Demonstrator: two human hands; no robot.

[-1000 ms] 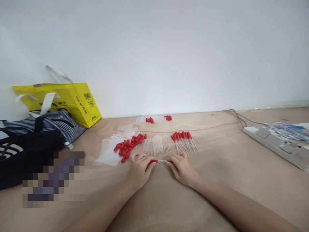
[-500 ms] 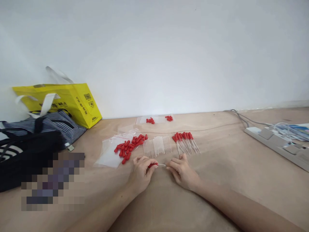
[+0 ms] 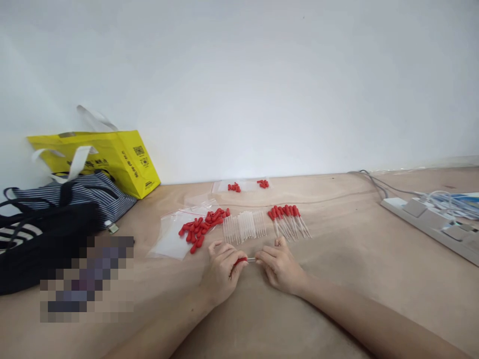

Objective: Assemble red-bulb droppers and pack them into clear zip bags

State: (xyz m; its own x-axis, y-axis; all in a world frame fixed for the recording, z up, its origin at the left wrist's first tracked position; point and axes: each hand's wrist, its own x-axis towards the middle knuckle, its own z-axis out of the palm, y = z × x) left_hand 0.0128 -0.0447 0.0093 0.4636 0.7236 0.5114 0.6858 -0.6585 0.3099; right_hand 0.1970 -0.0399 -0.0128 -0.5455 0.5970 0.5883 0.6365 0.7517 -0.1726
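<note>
My left hand is closed, pinching a red rubber dropper bulb between thumb and fingers. From the bulb's open end a thin clear dropper tube runs across to my right hand, which pinches its other part; how far the tube sits inside the bulb is hidden by fingers. Just beyond my hands lies a row of clear dropper tubes. Loose red bulbs are heaped left of that row. To its right, several droppers with red bulbs fitted lie side by side.
A clear zip bag lies under the loose bulbs. Another bag with red bulbs is near the wall. On the left are a yellow bag, a striped bag and a black bag. A power strip with cables stands right.
My hands have come slightly closer together, and less of the tube shows between them. The view has shifted slightly. Other things lie as before.
</note>
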